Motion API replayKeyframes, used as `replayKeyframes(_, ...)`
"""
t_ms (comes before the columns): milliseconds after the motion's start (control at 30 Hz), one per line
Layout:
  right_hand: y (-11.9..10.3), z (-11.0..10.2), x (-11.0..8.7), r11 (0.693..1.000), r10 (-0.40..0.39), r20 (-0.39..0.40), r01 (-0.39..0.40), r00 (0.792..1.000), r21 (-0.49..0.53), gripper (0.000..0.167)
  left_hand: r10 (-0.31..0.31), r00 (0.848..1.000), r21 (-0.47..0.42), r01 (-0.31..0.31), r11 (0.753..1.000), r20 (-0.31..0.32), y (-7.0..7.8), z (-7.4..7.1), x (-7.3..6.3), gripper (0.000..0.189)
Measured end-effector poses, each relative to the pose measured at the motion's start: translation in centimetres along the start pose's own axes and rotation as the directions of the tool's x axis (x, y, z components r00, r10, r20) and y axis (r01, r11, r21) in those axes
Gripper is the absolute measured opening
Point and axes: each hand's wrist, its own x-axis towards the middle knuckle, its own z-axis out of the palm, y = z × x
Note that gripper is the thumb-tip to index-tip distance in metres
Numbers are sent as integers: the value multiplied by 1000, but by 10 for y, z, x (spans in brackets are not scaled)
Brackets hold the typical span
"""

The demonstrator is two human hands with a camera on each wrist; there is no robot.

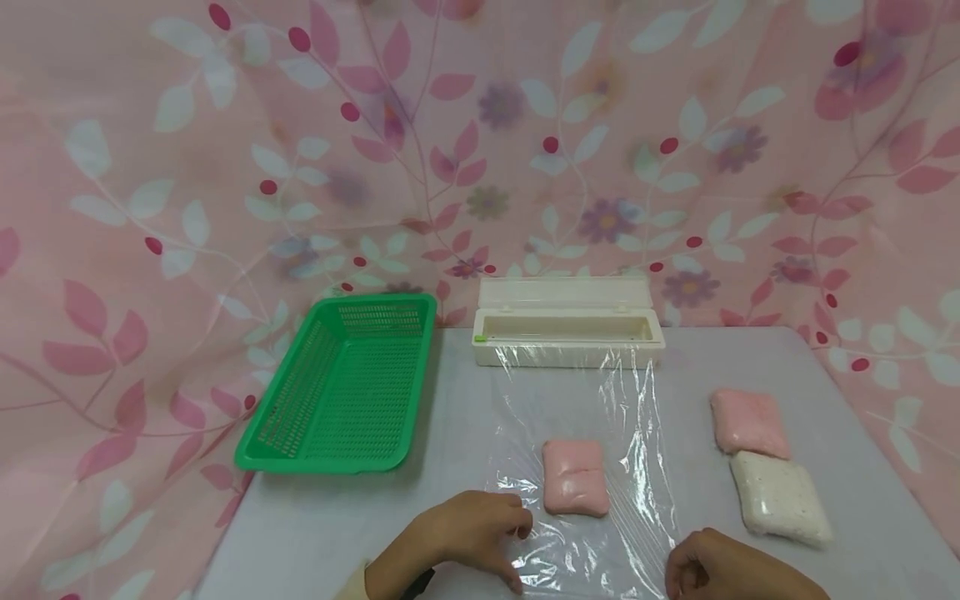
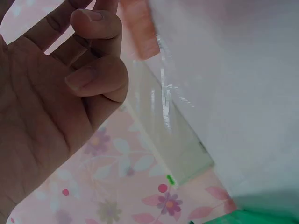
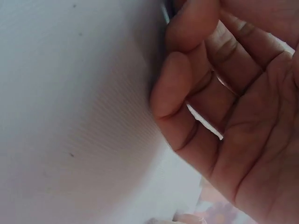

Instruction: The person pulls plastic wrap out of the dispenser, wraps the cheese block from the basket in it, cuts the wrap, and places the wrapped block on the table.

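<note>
A clear sheet of plastic wrap (image 1: 637, 467) stretches from a white wrap dispenser box (image 1: 570, 355) toward the front of the table. On the sheet lies a pink, pillow-shaped pack (image 1: 576, 477) with a crease across it. My left hand (image 1: 474, 533) is over the wrap's left front side, fingers bent loosely, thumb apart from them near the front edge; in the left wrist view nothing shows between its fingers. At the right front corner, my right hand (image 1: 731, 568) has curled fingers and seems to pinch the wrap's edge; the fingertip contact is mostly hidden.
A green plastic basket (image 1: 420, 383) stands at the left back. Another pink pack (image 1: 750, 423) and a white pack (image 1: 782, 498) lie touching at the right. The dispenser's lid (image 1: 565, 292) is raised near a floral curtain (image 1: 480, 150) behind the table.
</note>
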Motion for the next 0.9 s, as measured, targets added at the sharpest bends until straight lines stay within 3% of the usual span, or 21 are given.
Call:
replayKeyframes(133,0,0,-2,1000,-19,3,19,1000,14,24,-43,996,5,43,999,77,1,13,-16,50)
replayKeyframes(267,-1,1,-4,998,16,-8,-15,1000,59,16,-59,992,-22,62,998,112,1,30,-24,44)
replayKeyframes(367,-1,2,-5,994,64,-14,-62,998,94,10,-47,995,-15,48,999,87,0,40,-27,34)
replayKeyframes(533,-1,3,-5,986,114,-2,-113,994,120,7,-30,999,8,30,1000,-24,-6,49,-31,18)
replayKeyframes(700,-5,1,-9,987,137,-10,-135,991,87,9,-20,995,-86,12,996,-100,-12,41,-39,17)
replayKeyframes(800,-8,-6,-12,996,72,-15,-71,997,49,12,-15,994,-192,-6,981,-110,-16,27,-42,14)
replayKeyframes(900,-14,-19,-14,997,-53,-46,51,998,-59,15,-25,989,-329,-25,944,-146,-25,15,-43,10)
